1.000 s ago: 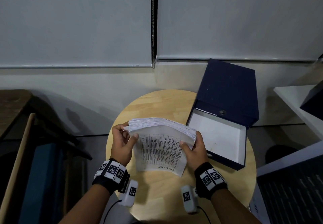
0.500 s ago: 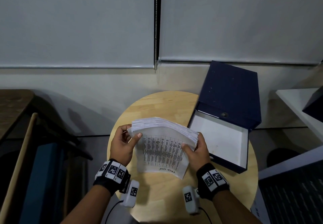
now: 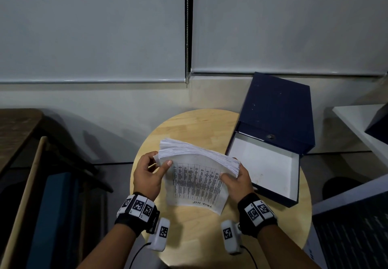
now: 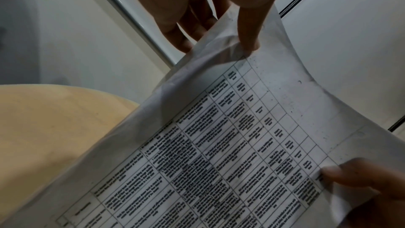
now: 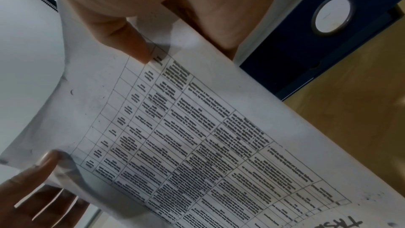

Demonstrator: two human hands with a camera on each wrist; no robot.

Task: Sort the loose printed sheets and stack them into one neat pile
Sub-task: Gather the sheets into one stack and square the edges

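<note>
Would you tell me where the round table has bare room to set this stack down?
Bare wood lies on the round table beyond the stack of printed sheets, left of the open blue box file, and nearer, between the wrists. The right side is crowded by the box.

Office: navy box file (image 3: 273, 134) open on round wooden table (image 3: 189, 126), roller blinds (image 3: 92, 27) behind, printed table sheets (image 3: 197, 182).

A thick stack of printed sheets (image 3: 195, 170) sits at lower centre of the head view, held upright and tilted. Its upper edges fan unevenly. The white front sheet shows a dense printed table, with handwriting at its bottom edge.
</note>
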